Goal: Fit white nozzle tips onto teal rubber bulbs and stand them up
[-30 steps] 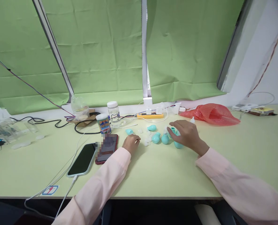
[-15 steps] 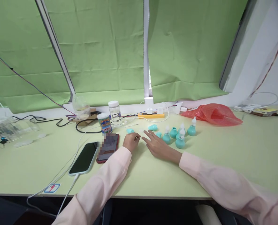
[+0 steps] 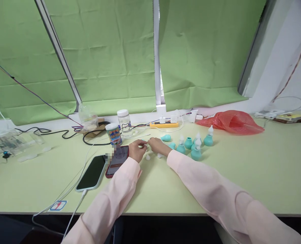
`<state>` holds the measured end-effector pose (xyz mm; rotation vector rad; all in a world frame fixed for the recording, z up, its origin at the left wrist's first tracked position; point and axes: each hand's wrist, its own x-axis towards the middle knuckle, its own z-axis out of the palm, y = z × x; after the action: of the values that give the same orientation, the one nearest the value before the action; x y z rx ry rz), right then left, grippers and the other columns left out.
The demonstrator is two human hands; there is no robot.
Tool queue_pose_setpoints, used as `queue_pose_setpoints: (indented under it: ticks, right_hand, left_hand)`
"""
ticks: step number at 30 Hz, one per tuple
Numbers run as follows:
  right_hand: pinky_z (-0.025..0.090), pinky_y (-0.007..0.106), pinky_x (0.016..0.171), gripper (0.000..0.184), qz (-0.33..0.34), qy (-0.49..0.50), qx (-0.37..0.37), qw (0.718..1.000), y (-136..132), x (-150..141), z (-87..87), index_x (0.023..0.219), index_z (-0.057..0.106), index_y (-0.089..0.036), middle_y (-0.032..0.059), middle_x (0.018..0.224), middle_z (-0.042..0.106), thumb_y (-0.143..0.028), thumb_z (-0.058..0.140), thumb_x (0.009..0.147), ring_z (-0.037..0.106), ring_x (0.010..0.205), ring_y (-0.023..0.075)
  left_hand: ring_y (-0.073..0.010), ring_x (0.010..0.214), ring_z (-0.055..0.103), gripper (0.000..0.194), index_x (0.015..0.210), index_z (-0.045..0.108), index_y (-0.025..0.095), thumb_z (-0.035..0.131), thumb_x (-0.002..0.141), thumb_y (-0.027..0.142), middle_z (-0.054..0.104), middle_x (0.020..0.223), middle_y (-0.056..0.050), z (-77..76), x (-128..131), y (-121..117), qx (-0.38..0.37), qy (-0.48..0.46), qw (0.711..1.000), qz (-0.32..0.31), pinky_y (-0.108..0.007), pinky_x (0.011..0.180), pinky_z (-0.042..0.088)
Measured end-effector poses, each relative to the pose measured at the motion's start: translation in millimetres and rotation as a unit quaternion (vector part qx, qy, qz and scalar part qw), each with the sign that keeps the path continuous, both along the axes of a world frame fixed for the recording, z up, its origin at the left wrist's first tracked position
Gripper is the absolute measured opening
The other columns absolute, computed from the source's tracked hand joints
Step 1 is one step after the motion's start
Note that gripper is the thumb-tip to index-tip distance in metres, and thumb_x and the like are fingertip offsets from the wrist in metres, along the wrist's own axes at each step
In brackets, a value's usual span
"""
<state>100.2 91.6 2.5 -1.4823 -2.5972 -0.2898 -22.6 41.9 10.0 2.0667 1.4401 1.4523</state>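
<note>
My left hand (image 3: 137, 150) and my right hand (image 3: 158, 146) meet over the table, fingertips pinched together. What they hold is too small and covered to make out. Just below them lie a small white tip (image 3: 147, 157) and another small white piece (image 3: 159, 156). Beyond my right hand a turquoise squeeze bulb (image 3: 166, 138) lies on its side, with a second bulb (image 3: 172, 145) partly hidden by my wrist. Farther right, several turquoise bulbs with white nozzles, like nasal aspirators (image 3: 196, 154), stand upright. Among them is an open-necked bulb (image 3: 188, 143) without a nozzle.
Left of my left hand lie a red-cased phone (image 3: 116, 162) and a white-cased phone (image 3: 91, 173) on a cable. Behind stand a printed can (image 3: 113, 134), a clear jar (image 3: 125, 123) and a yellow power strip (image 3: 164, 125). A red plastic bag (image 3: 231, 122) lies back right.
My right hand has moved left and its spread fingers have closed to a pinch against my left hand. White pieces now show below the hands; the turquoise bulb by my left hand is covered.
</note>
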Motion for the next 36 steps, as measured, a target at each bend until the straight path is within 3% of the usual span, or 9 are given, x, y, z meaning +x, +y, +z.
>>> queue_pose_setpoints:
  ticks: [7, 12, 16, 21, 28, 36]
  right_hand:
    - [0.037, 0.026, 0.061, 0.022, 0.02, 0.027, 0.035, 0.999, -20.8, 7.4, 5.9, 0.083, 0.054, -0.012, 0.0113, 0.086, 0.053, -0.003, 0.044, 0.066, 0.053, 0.077, 0.0204]
    - [0.038, 0.025, 0.063, 0.019, 0.069, 0.074, 0.059, 0.993, -60.4, 24.9, 10.4, 0.085, 0.051, -0.015, 0.0075, 0.087, 0.052, -0.009, 0.038, 0.072, 0.052, 0.074, 0.0155]
    - [0.041, 0.025, 0.064, 0.015, 0.18, 0.309, 0.046, 0.933, -99.5, 47.8, -2.6, 0.083, 0.05, -0.016, 0.0036, 0.078, 0.054, -0.013, 0.044, 0.07, 0.051, 0.07, 0.0127]
    - [0.047, 0.027, 0.064, 0.014, 0.159, 0.481, -0.065, 0.859, -119.9, 65.0, -15.4, 0.084, 0.053, -0.019, 0.0042, 0.084, 0.056, -0.02, 0.049, 0.07, 0.053, 0.074, 0.0136]
    - [0.048, 0.029, 0.062, 0.014, 0.126, 0.574, -0.181, 0.789, -110.7, 67.2, -18.2, 0.074, 0.054, -0.018, 0.0053, 0.087, 0.057, -0.026, 0.057, 0.064, 0.055, 0.078, 0.0163]
    - [0.047, 0.031, 0.064, 0.016, 0.12, 0.616, -0.227, 0.745, -110.5, 66.3, -20.5, 0.07, 0.054, -0.016, 0.0057, 0.085, 0.057, -0.025, 0.061, 0.06, 0.055, 0.074, 0.0163]
  left_hand:
    - [-0.0144, 0.06, 0.058, 0.016, 0.07, 0.063, 0.01, 0.055, 0.057, 0.016, 0.063, 0.067, -0.007, 1.2, 0.9, -1.1, -0.026, -0.056, 0.998, -0.029, -0.025, 0.058, 0.048]
    - [-0.0169, 0.065, 0.059, 0.02, 0.069, 0.063, 0.009, 0.062, 0.054, 0.022, 0.064, 0.07, -0.008, 8.3, -2.9, -4.2, -0.058, -0.125, 0.987, -0.081, -0.028, 0.065, 0.048]
    - [-0.0183, 0.067, 0.059, 0.024, 0.066, 0.063, 0.009, 0.067, 0.048, 0.025, 0.065, 0.069, -0.008, 12.6, -2.5, -10.6, -0.133, -0.132, 0.969, -0.16, -0.028, 0.066, 0.048]
    - [-0.0175, 0.065, 0.06, 0.026, 0.067, 0.064, 0.01, 0.068, 0.047, 0.026, 0.065, 0.067, -0.007, 7.7, 4.5, -18.5, -0.216, -0.081, 0.93, -0.287, -0.027, 0.065, 0.048]
    - [-0.0163, 0.062, 0.059, 0.023, 0.066, 0.065, 0.009, 0.067, 0.048, 0.024, 0.065, 0.065, -0.007, 3.8, 10.9, -24.6, -0.234, -0.073, 0.917, -0.316, -0.028, 0.065, 0.048]
    - [-0.017, 0.063, 0.06, 0.025, 0.067, 0.065, 0.009, 0.068, 0.047, 0.024, 0.065, 0.066, -0.007, 6.3, 11.8, -27.5, -0.249, -0.078, 0.908, -0.327, -0.028, 0.066, 0.048]
